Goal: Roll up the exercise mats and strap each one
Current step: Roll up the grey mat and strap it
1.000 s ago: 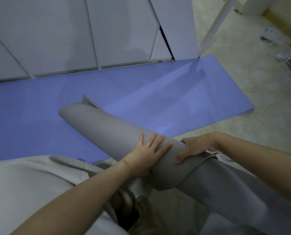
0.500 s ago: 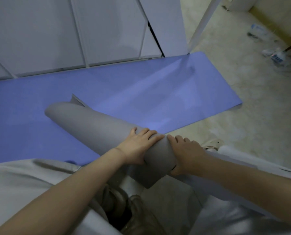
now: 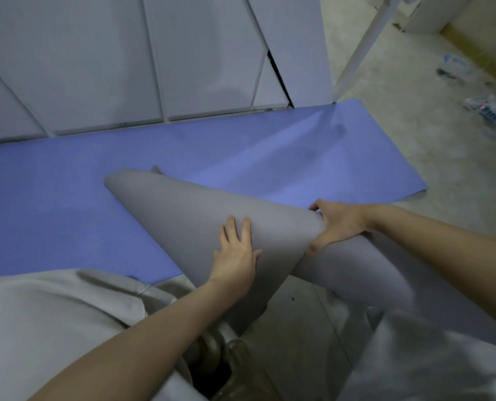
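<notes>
**A:** What lies furthest left?

**B:** A blue mat (image 3: 67, 204), spread flat on the floor (image 3: 400, 157); its far long edge runs along the white panels (image 3: 96, 68); a knee (image 3: 52, 328) in pale cloth covers part of its near edge.

**A:** And the grey mat?

**B:** The grey mat (image 3: 183, 215) is rolled into a loose tube and lies slantwise; its far end rests over the blue mat; its near end runs down to the lower right, under the right forearm; the outer wrap flares wider than the inner roll, rather like a cone.

**A:** The left hand?

**B:** The left hand (image 3: 236, 253) lies palm-down on the outer wrap; the fingers are straight and a little spread, pressing the surface and curling round nothing.

**A:** The right hand?

**B:** The right hand (image 3: 337, 224) sits just beside the wrap's open edge; thumb beneath, fingers over the top, curled round the inner roll; the fingertips pass behind it, so I cannot tell how far they reach.

**A:** Further right?

**B:** Pale floor; a white pole (image 3: 362, 44) slanting upward; near the right edge some litter (image 3: 487, 108), too blurred to name, perhaps plastic packets.
</notes>
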